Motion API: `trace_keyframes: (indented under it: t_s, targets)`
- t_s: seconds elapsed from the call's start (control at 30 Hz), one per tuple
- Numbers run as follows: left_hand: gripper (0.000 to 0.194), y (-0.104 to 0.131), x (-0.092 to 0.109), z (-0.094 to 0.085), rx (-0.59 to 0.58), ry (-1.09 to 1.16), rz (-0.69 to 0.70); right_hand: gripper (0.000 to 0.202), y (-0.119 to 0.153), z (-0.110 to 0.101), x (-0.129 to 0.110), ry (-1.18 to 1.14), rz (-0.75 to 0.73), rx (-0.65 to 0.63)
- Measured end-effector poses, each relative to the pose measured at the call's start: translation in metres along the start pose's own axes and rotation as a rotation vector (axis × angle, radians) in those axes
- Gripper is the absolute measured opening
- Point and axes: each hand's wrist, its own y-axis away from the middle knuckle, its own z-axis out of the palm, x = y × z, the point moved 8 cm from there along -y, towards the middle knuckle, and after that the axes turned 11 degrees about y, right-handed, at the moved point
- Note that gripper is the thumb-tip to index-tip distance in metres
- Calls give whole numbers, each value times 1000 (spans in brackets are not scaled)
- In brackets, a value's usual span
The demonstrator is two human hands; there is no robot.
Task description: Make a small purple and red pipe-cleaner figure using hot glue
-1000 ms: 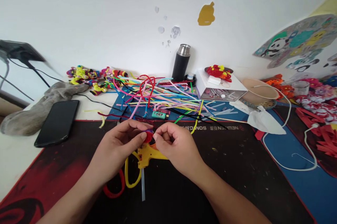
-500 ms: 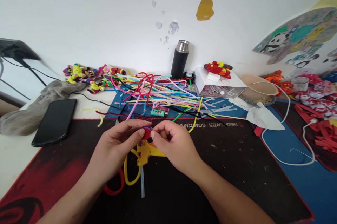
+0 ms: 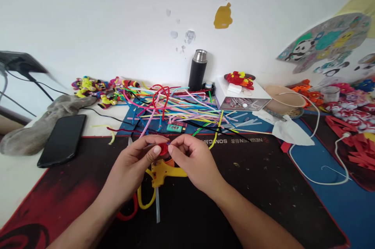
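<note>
Held up over the dark mat is a small round red coil, which looks like wound pipe cleaner, with a bit of purple at its edge. My left hand pinches it between thumb and fingers. My right hand has its thumb and forefinger pressed together at the coil's right edge, the other fingers curled in. Just below lies a yellow glue gun with a clear glue stick sticking out toward me. Beside it are a yellow loop and a red scissor handle, partly behind my left hand.
Many coloured pipe cleaners lie heaped behind the mat, near a black thermos and a white drawer box. A phone lies at left. At right are a bowl, a tissue and a white cable.
The camera view has tilted up slightly, so the scene sits lower. The red coil now faces me more openly and less purple shows. Both hands keep their pinch.
</note>
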Motion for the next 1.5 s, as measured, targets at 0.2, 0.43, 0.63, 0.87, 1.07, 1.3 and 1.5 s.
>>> trace_keyframes:
  t_s: [0.2,0.43,0.63,0.87,1.07,1.3,1.5]
  targets:
    - [23,3,7,7,-34,30,29,16,2,-2,-6,-16,-27,-3]
    - [24,4,15,10,-38,-37,70,15,4,-1,-4,31,-37,23]
    - [24,3,18,12,-76,-43,85,15,5,-1,-6,62,-73,38]
    - [19,3,17,12,-58,-50,84,16,4,-2,-6,88,-95,49]
    - [21,4,10,5,-8,57,13,20,7,-5,-12,145,-142,79]
    - [19,6,11,2,7,87,24,19,11,-7,-18,201,-216,140]
    - [20,5,9,0,27,112,13,24,10,-9,-17,177,-226,158]
